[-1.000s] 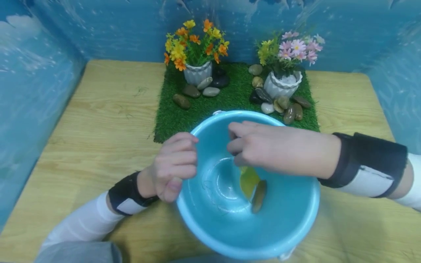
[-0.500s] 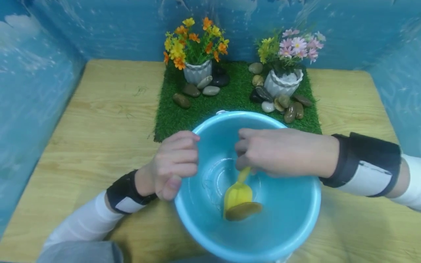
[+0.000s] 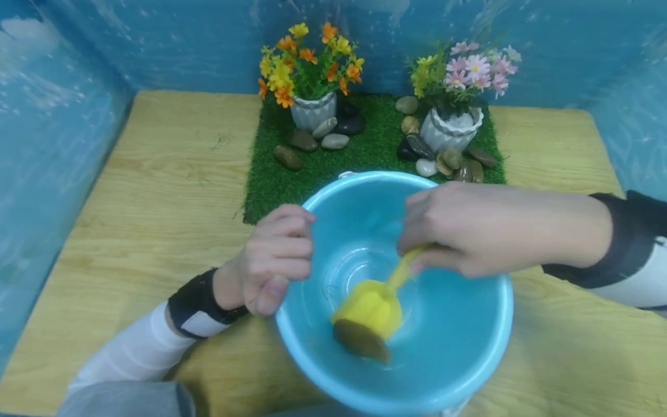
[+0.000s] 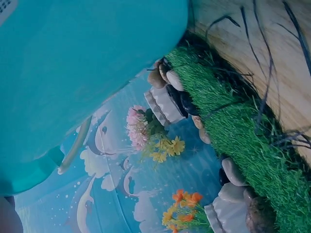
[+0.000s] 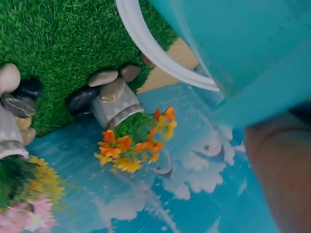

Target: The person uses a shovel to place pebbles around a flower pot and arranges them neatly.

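Observation:
A light blue bucket (image 3: 499, 330) stands in front of me, tilted a little toward the camera so that its inside shows. My left hand (image 3: 281, 260) grips its left rim with curled fingers. Reaching over the right rim, my right hand (image 3: 453, 229) holds the handle of a yellow toy shovel (image 3: 372, 304) inside the bucket. A flat brown stone (image 3: 359, 340) is at the shovel's front edge. The left wrist view is partly filled by the bucket's outer wall (image 4: 97, 58); the right wrist view hides the shovel behind the bucket wall (image 5: 252, 43).
Behind the bucket lies an artificial grass mat (image 3: 375, 133). On it stand a pot of orange and yellow flowers (image 3: 312, 113) and a pot of pink flowers (image 3: 450, 133), with several pebbles around them. Blue printed walls (image 3: 208, 46) enclose the wooden table (image 3: 156, 191).
The shovel has come into view, swung toward the bucket's near left side, with the brown stone at its tip. My right hand has shifted right and tilted. My left hand stays on the rim.

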Demonstrator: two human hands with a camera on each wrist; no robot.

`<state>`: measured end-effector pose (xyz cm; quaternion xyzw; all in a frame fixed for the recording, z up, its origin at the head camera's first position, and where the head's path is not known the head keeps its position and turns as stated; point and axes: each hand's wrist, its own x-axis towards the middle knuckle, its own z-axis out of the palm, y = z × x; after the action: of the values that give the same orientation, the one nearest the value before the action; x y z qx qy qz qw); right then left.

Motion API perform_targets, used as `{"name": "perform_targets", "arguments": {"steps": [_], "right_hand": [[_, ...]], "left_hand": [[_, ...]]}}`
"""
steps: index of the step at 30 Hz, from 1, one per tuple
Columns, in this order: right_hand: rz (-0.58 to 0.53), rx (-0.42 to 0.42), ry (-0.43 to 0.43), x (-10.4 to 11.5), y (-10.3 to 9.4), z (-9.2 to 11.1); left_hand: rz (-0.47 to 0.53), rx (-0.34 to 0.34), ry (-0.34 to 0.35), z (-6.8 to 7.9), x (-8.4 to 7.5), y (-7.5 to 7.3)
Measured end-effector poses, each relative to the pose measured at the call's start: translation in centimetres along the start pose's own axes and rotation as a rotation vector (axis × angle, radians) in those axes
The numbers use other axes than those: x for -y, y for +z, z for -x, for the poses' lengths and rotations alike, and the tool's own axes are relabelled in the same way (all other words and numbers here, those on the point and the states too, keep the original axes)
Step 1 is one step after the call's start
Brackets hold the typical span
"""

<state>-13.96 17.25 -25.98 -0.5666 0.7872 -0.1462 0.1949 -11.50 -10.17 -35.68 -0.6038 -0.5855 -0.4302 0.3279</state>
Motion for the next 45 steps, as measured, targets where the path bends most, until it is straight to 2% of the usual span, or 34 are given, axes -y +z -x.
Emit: {"name": "perform_targets", "arguments": {"steps": [4, 6, 8, 10, 12, 13, 16, 18, 20, 25, 30, 33, 39, 45], "right_hand": [[-0.046, -0.1, -0.058, -1.9, 1.1, 2.2], [-0.048, -0.103, -0.079, -3.8, 2.0, 3.7], [-0.078, -0.125, -0.091, -4.6, 2.4, 4.4], [-0.089, -0.145, -0.091, -4.5, 2.2, 4.5], [-0.064, -0.181, -0.089, -3.0, 1.6, 3.9], [-0.032, -0.208, -0.089, -2.1, 1.2, 3.5], [0.165, -0.235, -0.063, -0.2, 0.8, 2.9], [0.302, -0.234, -0.021, 0.7, 0.8, 2.5], [0.392, -0.218, 0.033, 1.4, 0.8, 2.2], [0.518, -0.209, 0.127, 2.9, 1.1, 1.9], [0.626, -0.193, 0.166, 3.8, 1.8, 1.5], [0.613, -0.164, 0.153, 3.5, 2.5, 1.1], [0.435, -0.125, 0.082, 2.6, 3.7, 0.6], [0.347, -0.086, 0.092, 2.3, 3.8, 0.3]], "left_hand": [[0.036, -0.001, 0.035, -0.5, 0.0, 0.3], [0.052, 0.002, 0.044, -0.8, 0.0, 0.5], [0.058, 0.0, 0.046, -1.0, -0.1, 0.6], [0.057, -0.011, 0.045, -1.1, -0.2, 0.6], [0.053, -0.021, 0.048, -1.2, -0.2, 0.6], [0.051, -0.026, 0.05, -1.2, -0.2, 0.7], [0.046, -0.034, 0.049, -1.1, -0.2, 0.8], [0.043, -0.034, 0.045, -1.1, -0.2, 0.8], [0.04, -0.03, 0.041, -1.0, -0.2, 0.7], [0.038, -0.01, 0.035, -0.9, -0.3, 0.7], [0.03, -0.002, 0.037, -0.9, -0.3, 0.6], [0.032, -0.009, 0.043, -0.9, -0.2, 0.7], [0.041, -0.023, 0.062, -0.9, -0.2, 0.8], [0.033, -0.033, 0.067, -1.0, -0.1, 0.8]]}}
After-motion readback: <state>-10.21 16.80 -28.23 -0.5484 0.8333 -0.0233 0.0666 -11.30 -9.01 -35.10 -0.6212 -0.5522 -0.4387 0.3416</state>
